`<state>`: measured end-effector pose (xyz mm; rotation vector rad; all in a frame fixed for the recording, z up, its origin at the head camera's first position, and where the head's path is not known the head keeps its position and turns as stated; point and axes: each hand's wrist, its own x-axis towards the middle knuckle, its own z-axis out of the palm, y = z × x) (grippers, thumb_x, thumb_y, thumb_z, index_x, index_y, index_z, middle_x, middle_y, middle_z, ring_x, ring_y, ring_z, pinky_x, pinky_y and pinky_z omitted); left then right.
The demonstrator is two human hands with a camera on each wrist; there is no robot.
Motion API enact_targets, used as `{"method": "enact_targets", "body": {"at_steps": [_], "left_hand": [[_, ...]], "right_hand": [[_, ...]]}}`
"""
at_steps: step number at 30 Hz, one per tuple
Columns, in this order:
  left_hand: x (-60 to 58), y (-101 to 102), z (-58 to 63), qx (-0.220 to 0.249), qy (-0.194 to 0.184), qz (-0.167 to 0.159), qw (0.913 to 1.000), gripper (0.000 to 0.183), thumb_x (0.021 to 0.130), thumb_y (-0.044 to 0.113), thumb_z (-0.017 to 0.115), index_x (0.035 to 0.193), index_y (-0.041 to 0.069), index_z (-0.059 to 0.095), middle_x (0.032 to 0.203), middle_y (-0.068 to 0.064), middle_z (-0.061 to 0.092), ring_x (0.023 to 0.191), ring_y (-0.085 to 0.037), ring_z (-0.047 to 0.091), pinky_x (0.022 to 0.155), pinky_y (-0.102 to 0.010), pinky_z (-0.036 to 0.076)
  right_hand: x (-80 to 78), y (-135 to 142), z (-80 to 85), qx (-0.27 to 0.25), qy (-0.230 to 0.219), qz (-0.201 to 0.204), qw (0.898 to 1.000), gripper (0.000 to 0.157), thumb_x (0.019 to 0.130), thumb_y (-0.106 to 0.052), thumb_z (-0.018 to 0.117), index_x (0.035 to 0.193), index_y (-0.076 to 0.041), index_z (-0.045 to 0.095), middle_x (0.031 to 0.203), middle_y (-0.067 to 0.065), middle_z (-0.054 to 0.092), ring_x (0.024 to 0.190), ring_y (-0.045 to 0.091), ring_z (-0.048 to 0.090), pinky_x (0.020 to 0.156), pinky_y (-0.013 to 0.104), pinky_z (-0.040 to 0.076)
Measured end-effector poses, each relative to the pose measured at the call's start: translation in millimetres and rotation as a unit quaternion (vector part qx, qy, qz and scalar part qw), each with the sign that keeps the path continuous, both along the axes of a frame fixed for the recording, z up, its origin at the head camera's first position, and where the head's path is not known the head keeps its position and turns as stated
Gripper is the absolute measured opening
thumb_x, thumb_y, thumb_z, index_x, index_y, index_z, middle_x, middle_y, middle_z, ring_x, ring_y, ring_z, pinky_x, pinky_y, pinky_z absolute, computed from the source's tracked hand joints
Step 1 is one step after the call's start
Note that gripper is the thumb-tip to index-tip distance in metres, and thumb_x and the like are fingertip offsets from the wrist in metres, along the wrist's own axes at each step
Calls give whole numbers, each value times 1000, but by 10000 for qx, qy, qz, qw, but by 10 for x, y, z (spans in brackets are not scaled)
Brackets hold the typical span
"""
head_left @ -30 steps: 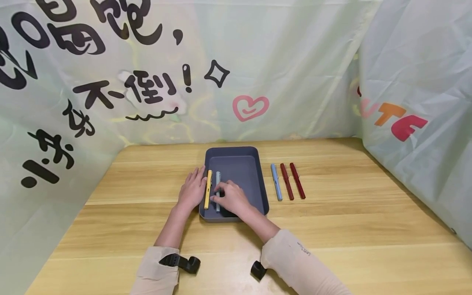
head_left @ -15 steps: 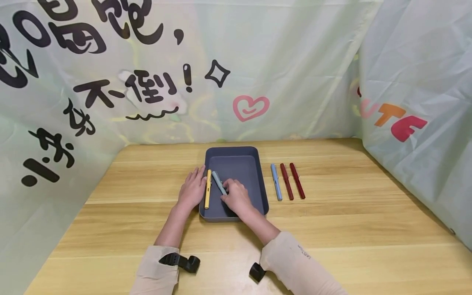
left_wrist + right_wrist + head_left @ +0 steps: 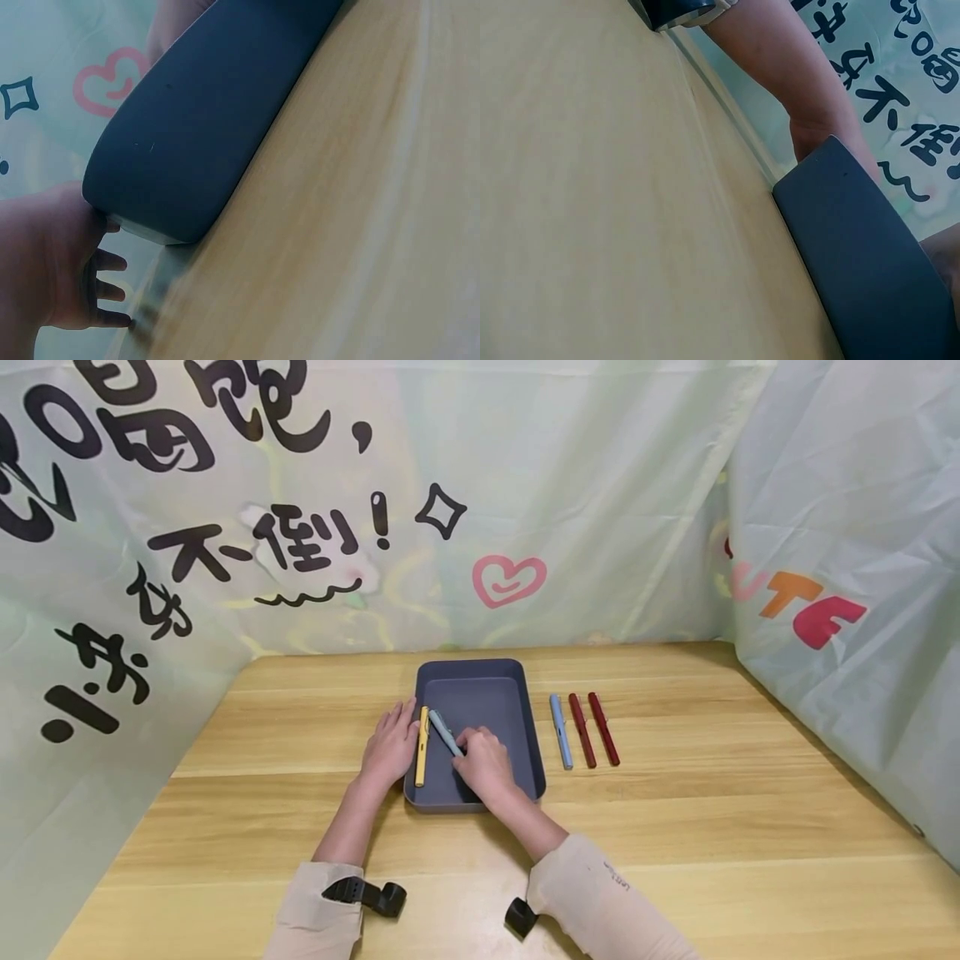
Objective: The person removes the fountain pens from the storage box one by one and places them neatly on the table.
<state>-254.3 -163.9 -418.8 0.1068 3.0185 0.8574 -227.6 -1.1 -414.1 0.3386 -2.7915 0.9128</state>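
A dark blue-grey tray (image 3: 487, 693) sits on the wooden table. My left hand (image 3: 392, 745) lies along its left wall, fingers fairly straight; the left wrist view shows that hand (image 3: 56, 262) by the tray's outer side (image 3: 180, 135). Inside, a yellow pen (image 3: 422, 747) lies lengthwise beside the left wall. Right of it is a grey-blue pen (image 3: 444, 731), set at a slant with its top end near the yellow pen's top. The thumb and fingers of my right hand (image 3: 486, 764) pinch its lower part, which they hide. The right wrist view catches mostly the tray wall (image 3: 862, 255).
Right of the tray, a light blue pen (image 3: 561, 732) and two dark red pens, one in the middle (image 3: 582, 731) and one outermost (image 3: 603, 729), lie side by side on the table (image 3: 712, 760). Printed cloth (image 3: 600, 485) walls the table at the back and sides.
My right hand has taken hold of the grey-blue pen and moved right, swinging its lower end rightward from lengthwise to slanted. In the last half second little differs. My left hand stays put.
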Motion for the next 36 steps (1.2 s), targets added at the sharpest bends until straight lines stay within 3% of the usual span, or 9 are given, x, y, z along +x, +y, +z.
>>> {"method": "enact_targets", "body": {"at_steps": [6,15,26,36], "left_hand": [[-2,3,-16,-60,73,-30,10000,49,102,27,27,148,14,18,148,-19,17,133,-41,14,100,-59,20],[5,-1,7,-65,-24,-10,10000,50,102,27,27,148,14,16,149,-19,16,133,-41,13,101,-60,19],[-6,2,6,-3,22,-11,10000,49,102,27,27,148,15,18,149,-19,17,133,-41,13,101,-59,19],[6,-1,-13,6,81,-1,10000,49,101,29,27,148,15,19,149,-19,17,133,-41,13,101,-59,19]], "right_hand": [[-9,9,-9,-152,98,-63,9998,16,73,-10,76,88,-8,69,81,2,61,72,20,59,60,36,48],[-48,0,3,-710,-268,-144,9970,14,72,-7,77,85,-9,70,74,-1,63,69,17,60,64,37,47],[-67,8,18,-926,-431,-268,9944,14,74,-7,76,86,-8,70,72,-3,62,68,17,58,67,38,45],[-53,21,48,-1050,-275,-272,9937,15,74,-7,76,87,-8,69,73,-3,64,69,16,59,67,38,46]]}}
